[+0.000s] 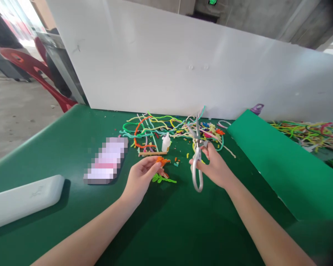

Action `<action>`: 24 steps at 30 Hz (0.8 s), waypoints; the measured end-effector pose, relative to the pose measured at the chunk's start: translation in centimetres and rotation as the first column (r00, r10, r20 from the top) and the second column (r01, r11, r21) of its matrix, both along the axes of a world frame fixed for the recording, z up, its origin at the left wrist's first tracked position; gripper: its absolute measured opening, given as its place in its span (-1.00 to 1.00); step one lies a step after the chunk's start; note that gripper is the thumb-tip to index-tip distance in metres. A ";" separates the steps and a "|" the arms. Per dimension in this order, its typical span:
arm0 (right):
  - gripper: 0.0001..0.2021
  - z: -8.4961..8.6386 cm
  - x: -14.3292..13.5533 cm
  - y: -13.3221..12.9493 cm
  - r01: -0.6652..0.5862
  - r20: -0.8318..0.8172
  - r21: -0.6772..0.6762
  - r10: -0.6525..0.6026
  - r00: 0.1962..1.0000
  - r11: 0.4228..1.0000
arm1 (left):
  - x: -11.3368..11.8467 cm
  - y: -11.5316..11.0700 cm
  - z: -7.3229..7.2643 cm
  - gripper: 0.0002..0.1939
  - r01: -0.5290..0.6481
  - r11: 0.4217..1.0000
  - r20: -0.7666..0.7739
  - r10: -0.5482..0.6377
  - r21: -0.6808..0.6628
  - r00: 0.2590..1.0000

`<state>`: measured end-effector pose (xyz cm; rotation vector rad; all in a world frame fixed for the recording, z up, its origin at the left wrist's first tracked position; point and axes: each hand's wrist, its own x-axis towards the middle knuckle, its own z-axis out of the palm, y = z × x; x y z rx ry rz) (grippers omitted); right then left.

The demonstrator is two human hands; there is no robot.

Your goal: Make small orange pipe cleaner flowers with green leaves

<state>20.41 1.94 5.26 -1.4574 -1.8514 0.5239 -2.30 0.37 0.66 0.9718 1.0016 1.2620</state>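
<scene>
My left hand [144, 171] pinches a small orange fuzzy piece [163, 161] between thumb and fingers. Just under it, a green leafy fuzzy piece [165, 179] hangs or lies close to the fingers; which of the two is unclear. My right hand [211, 162] is closed on silver scissors [197, 173], whose blades point away toward the white panel and look parted. Between and beyond the hands, a small white bottle [166, 142] stands beside a thin brown stick [152, 153]. Small orange, teal and yellow scraps [177, 163] are scattered near the fingers.
Tangled colourful fuzzy stems [155, 127] spread along the back. A blurred phone [107, 160] and a white case [27, 199] are at left. A green board [288, 166] and more stems [308, 133] are at right. A white panel [183, 66] rises behind; a red chair [44, 79] stands beyond.
</scene>
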 end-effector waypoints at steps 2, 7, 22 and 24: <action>-0.58 -0.5 -0.4 -0.3 -0.008 0.042 -0.046 0.010 0.999 0.999 | 0.0 0.0 -0.1 -0.74 0.008 1.000 0.069 -0.007 -0.019 0.998; -0.71 -1.3 -0.3 -0.5 -0.131 -0.233 -0.158 0.092 0.968 0.979 | 0.1 0.1 -0.2 -0.76 0.054 0.998 0.126 -0.048 -0.043 0.991; -0.47 -3.0 2.3 0.7 -0.167 -0.338 0.071 0.181 0.924 0.983 | 0.3 0.2 -0.5 -0.83 0.158 0.985 0.200 -0.142 -0.066 0.970; -0.50 -2.3 1.8 0.1 -0.189 -0.177 0.033 0.192 0.965 0.981 | 0.3 0.3 -0.7 -0.83 0.180 0.981 0.230 -0.160 -0.069 0.960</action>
